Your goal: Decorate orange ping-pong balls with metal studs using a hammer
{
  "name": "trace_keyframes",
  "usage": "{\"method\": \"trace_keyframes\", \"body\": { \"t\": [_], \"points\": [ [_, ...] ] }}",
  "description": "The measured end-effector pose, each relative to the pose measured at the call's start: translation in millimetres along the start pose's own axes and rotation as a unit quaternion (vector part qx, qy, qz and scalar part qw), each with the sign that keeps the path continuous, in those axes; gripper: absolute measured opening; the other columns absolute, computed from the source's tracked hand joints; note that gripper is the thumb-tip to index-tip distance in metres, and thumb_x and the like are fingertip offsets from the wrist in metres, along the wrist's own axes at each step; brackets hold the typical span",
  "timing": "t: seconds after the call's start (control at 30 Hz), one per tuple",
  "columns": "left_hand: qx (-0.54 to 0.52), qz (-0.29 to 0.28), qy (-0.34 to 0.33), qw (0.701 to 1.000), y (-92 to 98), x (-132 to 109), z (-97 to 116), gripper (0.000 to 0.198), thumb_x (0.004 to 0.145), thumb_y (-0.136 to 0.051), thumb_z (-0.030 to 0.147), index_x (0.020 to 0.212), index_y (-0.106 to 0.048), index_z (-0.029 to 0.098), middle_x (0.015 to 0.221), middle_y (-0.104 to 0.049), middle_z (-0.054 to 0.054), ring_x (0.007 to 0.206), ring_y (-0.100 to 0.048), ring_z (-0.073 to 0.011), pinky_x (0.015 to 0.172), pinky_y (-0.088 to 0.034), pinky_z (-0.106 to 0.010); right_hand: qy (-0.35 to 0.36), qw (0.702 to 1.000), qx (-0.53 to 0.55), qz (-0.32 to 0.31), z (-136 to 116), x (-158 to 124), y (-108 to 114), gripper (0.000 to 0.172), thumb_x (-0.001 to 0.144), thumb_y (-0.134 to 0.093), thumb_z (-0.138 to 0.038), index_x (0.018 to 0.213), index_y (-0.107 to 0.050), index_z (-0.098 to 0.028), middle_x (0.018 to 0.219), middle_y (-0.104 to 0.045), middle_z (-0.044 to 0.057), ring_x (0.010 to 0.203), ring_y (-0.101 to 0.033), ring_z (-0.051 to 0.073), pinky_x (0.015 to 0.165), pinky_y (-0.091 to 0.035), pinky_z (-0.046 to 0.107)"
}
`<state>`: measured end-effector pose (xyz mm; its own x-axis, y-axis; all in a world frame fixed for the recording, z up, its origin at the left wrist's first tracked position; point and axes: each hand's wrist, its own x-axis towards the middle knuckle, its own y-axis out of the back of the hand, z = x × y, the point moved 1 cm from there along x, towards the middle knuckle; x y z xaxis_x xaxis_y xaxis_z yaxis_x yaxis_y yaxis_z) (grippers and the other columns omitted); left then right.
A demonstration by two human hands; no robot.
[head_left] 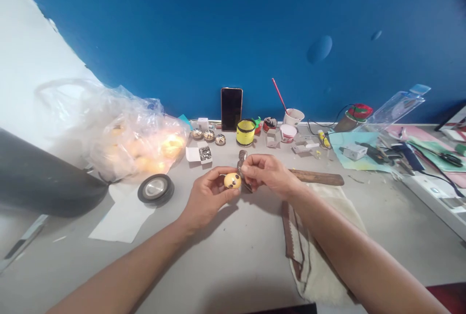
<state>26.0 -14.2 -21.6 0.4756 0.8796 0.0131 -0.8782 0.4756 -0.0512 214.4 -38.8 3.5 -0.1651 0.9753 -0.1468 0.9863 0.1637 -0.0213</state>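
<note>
My left hand (208, 193) is closed around a small yellow ball (232, 180) with dark spots, held just above the grey table (236, 256). My right hand (267, 173) is pinched at the ball's right side, fingertips together on something too small to make out. Directly behind my hands lies a hammer (313, 176) with a metal head and a long wooden handle pointing right.
A roll of black tape (156, 189) lies left on white paper. A plastic bag of yellow balls (131, 139) sits behind it. A small box of pins (204, 154), a phone (231, 108), a yellow cup (245, 133), white cups and tools line the back. A cloth (316, 256) lies under my right forearm.
</note>
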Motion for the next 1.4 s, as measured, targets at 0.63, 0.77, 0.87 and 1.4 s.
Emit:
{"method": "trace_keyframes", "body": {
  "t": [0.63,0.77,0.87,1.4],
  "points": [
    [-0.028,0.014,0.084,0.996,9.6,9.5,0.6,0.046,0.069,-0.081,0.029,0.111,-0.067,0.017,0.082,-0.065,-0.001,0.070,-0.059,-0.0143,0.066,-0.048,-0.028,-0.045,0.777,-0.622,0.081,12.6,14.7,30.7,0.023,0.084,-0.067,-0.036,0.101,-0.069,-0.020,0.106,-0.067,0.010,0.101,-0.062,0.024,0.074,-0.038,0.029],
    [0.057,0.047,0.064,0.995,12.8,12.6,0.8,0.051,0.067,-0.079,0.028,0.115,-0.064,0.017,0.084,-0.066,-0.001,0.070,-0.059,-0.0142,0.063,-0.049,-0.027,-0.042,0.755,-0.649,0.089,6.8,11.9,25.2,0.019,0.092,-0.056,-0.032,0.095,-0.068,-0.018,0.102,-0.070,0.013,0.094,-0.065,0.025,0.070,-0.037,0.029],
    [0.077,0.060,0.066,0.993,15.5,15.5,-1.1,0.046,0.069,-0.076,0.027,0.113,-0.065,0.016,0.082,-0.066,-0.002,0.067,-0.059,-0.0142,0.060,-0.048,-0.027,-0.039,0.771,-0.624,0.123,-4.8,4.6,22.8,0.029,0.099,-0.046,-0.036,0.098,-0.068,-0.019,0.094,-0.074,0.011,0.083,-0.067,0.023,0.065,-0.036,0.029],
    [0.098,0.054,0.025,0.993,13.2,15.4,-6.7,0.026,0.068,-0.076,0.024,0.092,-0.077,0.017,0.079,-0.063,0.000,0.069,-0.052,-0.0134,0.061,-0.042,-0.024,0.145,0.766,-0.591,0.210,-19.0,-24.0,-6.5,0.042,0.092,-0.056,-0.054,0.105,-0.080,-0.022,0.077,-0.074,0.009,0.067,-0.065,0.023,0.066,-0.043,0.032]
  ]
}}
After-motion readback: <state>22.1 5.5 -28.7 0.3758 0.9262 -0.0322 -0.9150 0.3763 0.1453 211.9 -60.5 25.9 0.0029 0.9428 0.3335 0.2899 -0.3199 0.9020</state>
